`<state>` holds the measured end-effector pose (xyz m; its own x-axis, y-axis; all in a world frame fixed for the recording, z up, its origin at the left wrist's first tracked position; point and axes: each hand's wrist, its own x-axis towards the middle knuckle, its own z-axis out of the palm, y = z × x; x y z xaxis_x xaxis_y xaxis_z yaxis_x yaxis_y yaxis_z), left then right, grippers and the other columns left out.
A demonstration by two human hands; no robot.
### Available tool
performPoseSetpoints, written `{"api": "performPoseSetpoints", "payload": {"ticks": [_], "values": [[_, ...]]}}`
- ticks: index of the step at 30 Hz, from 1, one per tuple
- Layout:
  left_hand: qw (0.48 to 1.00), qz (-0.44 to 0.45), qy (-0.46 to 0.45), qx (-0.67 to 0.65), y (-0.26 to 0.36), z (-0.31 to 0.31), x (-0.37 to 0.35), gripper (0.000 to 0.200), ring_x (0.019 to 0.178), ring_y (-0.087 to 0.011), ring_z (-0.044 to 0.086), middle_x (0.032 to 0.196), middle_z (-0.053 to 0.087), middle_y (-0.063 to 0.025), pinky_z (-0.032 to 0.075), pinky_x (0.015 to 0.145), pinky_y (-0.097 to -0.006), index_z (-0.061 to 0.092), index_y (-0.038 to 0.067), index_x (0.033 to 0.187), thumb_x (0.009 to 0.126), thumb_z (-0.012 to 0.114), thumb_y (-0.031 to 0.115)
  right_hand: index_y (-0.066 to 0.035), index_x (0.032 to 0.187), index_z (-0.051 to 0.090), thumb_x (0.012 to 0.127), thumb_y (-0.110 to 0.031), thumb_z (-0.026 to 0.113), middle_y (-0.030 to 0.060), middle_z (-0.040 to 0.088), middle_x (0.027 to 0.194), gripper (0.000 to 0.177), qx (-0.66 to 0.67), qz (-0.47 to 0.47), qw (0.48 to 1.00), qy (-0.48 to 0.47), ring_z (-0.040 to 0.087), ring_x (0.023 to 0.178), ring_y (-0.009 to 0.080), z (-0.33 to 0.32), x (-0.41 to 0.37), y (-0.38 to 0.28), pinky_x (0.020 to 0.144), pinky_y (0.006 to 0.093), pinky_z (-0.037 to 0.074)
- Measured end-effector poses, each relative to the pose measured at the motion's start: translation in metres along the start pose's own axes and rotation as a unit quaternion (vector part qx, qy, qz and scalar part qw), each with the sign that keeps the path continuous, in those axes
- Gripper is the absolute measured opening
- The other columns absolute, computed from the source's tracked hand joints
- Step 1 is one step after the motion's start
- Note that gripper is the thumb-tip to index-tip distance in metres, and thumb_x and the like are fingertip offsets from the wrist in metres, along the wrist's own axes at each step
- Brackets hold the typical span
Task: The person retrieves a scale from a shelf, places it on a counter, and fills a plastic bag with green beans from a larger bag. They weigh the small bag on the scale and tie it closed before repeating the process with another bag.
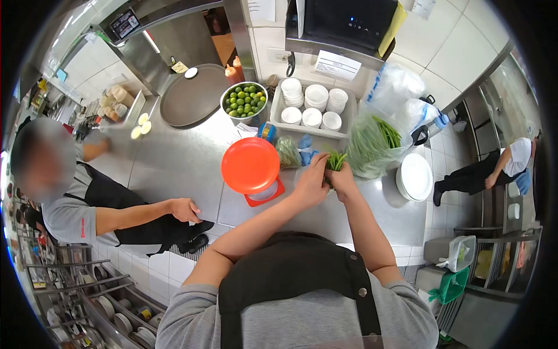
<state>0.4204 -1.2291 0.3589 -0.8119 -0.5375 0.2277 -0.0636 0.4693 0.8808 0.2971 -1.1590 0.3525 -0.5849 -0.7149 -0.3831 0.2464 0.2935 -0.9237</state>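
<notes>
Both of my hands meet over the steel counter, around a bunch of green beans. My left hand holds the bunch from the left, and my right hand grips it from the right. Just left of them lie a small bag of greens and a blue plastic bag. A kitchen scale with a round orange top stands farther left. On the right, close to my right hand, a large clear bag contains more green beans.
Behind my hands is a crate of white cups. A metal bowl of limes and a round tray stand back left. White plates sit at right. A person stands left; another is far right.
</notes>
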Motion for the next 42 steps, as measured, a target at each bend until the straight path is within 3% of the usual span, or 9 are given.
{"api": "performPoseSetpoints", "payload": {"ticks": [3,6,12,15,21,27,30,33,42], "values": [[0.998,0.043,0.049,0.015,0.004,0.015,-0.004,0.073,0.114,-0.0375,0.059,0.147,0.043,-0.0185,0.054,0.079,-0.0388,0.042,-0.003,0.143,0.072,0.057,-0.01,-0.002,0.107,0.064,0.086,-0.004,0.069,0.0066,0.068,0.091,0.021,0.128,0.029,0.99,0.055,0.067,0.077,0.0192,0.008,0.002,-0.004,0.063,0.0346,0.053],[0.987,0.121,0.093,0.059,0.007,0.024,-0.001,0.076,0.118,-0.0391,0.057,0.149,0.04,-0.0181,0.055,0.08,-0.0375,0.039,-0.001,0.146,0.073,0.055,-0.011,-0.001,0.108,0.062,0.089,-0.006,0.069,0.0085,0.068,0.095,0.021,0.187,0.046,0.976,0.098,0.067,0.077,0.0188,0.012,0.008,-0.006,0.062,0.0348,0.054],[0.995,-0.029,0.095,-0.027,-0.019,0.014,0.02,0.048,0.099,-0.0221,0.064,0.127,0.06,-0.0134,0.054,0.075,-0.0308,0.056,-0.004,0.127,0.079,0.061,-0.007,-0.001,0.106,0.064,0.086,0.001,0.068,0.0055,0.067,0.093,0.021,0.06,-0.052,0.994,0.071,0.064,0.081,0.0156,0.004,0.005,0.012,0.068,0.0303,0.051],[0.927,-0.229,0.066,-0.29,-0.038,0.011,0.034,0.027,0.077,-0.0114,0.061,0.097,0.067,-0.0059,0.053,0.069,-0.0284,0.062,-0.002,0.114,0.088,0.07,0.004,0.0,0.106,0.065,0.085,0.0,0.068,0.0039,0.066,0.091,0.021,0.026,-0.075,0.993,0.087,0.063,0.082,0.0148,0.008,-0.005,0.01,0.071,0.031,0.05],[0.882,-0.361,-0.019,-0.304,-0.028,0.0,0.032,0.014,0.066,-0.0092,0.058,0.078,0.065,-0.0017,0.049,0.061,-0.0253,0.065,0.002,0.096,0.095,0.071,0.014,0.001,0.106,0.066,0.086,-0.007,0.07,0.0075,0.07,0.095,0.022,-0.061,-0.091,0.991,0.076,0.064,0.086,0.0158,0.001,-0.022,0.015,0.076,0.0326,0.05],[0.989,-0.12,0.069,-0.057,-0.017,0.016,0.023,0.011,0.066,-0.0169,0.06,0.076,0.063,-0.0093,0.049,0.064,-0.0339,0.062,-0.002,0.096,0.095,0.066,0.009,-0.001,0.112,0.065,0.088,-0.003,0.064,0.0084,0.07,0.102,0.024,-0.274,-0.099,0.956,-0.026,0.064,0.09,0.015,-0.017,-0.016,0.029,0.079,0.0337,0.051],[0.994,-0.024,0.081,-0.076,0.004,0.028,0.01,0.008,0.079,-0.0384,0.065,0.085,0.066,-0.0203,0.05,0.07,-0.0433,0.06,-0.002,0.095,0.093,0.063,0.005,-0.002,0.127,0.059,0.088,-0.011,0.069,0.0146,0.069,0.116,0.042,-0.209,-0.21,0.943,-0.149,0.067,0.106,0.0254,-0.022,-0.011,0.032,0.089,0.0376,0.051],[0.997,0.043,0.045,-0.052,0.018,0.041,-0.005,0.008,0.085,-0.0429,0.063,0.091,0.065,-0.022,0.049,0.073,-0.046,0.058,-0.001,0.099,0.094,0.061,0.004,-0.002,0.128,0.058,0.088,-0.011,0.068,0.0151,0.068,0.118,0.042,-0.196,-0.244,0.92,-0.237,0.065,0.108,0.0259,-0.018,-0.006,0.038,0.091,0.038,0.05],[0.997,0.082,-0.01,-0.007,0.033,0.04,-0.031,0.011,0.089,-0.0426,0.063,0.1,0.063,-0.0197,0.051,0.075,-0.048,0.056,0.002,0.103,0.094,0.06,0.005,-0.002,0.13,0.057,0.09,-0.012,0.066,0.0164,0.064,0.124,0.042,-0.286,-0.177,0.887,-0.316,0.061,0.115,0.0275,-0.01,-0.013,0.053,0.097,0.039,0.047]]}}
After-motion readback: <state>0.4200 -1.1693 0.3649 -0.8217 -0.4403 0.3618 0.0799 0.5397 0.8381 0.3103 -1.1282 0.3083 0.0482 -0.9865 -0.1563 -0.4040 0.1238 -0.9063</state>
